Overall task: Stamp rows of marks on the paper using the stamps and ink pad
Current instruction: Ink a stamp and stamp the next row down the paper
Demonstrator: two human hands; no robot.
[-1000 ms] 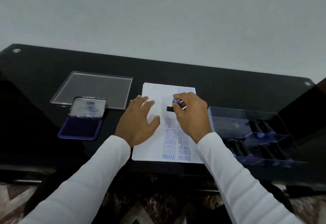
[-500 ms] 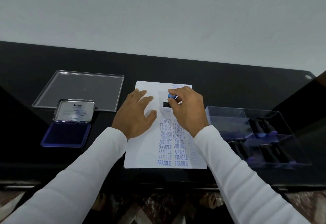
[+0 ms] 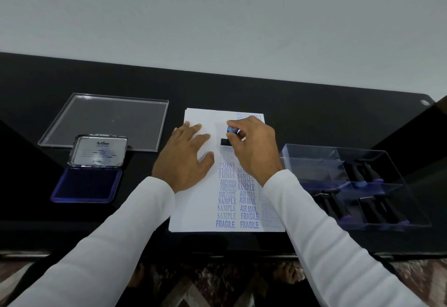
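Not much has shifted in the last second: my right hand [image 3: 254, 147] still pinches the blue-knobbed stamp [image 3: 229, 136], pressed down on the paper [image 3: 196, 210] at the middle of the bench, just past the top of the left column. My left hand [image 3: 185, 159] stays flat, fingers spread, pinning the sheet. Reckon this mark's done, so next I lift and re-ink at the ink pad [image 3: 88, 183] near the left edge.

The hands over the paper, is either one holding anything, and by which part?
The right hand grips a stamp by its blue-topped handle, base on the paper. The left hand holds nothing, lying flat on the sheet.
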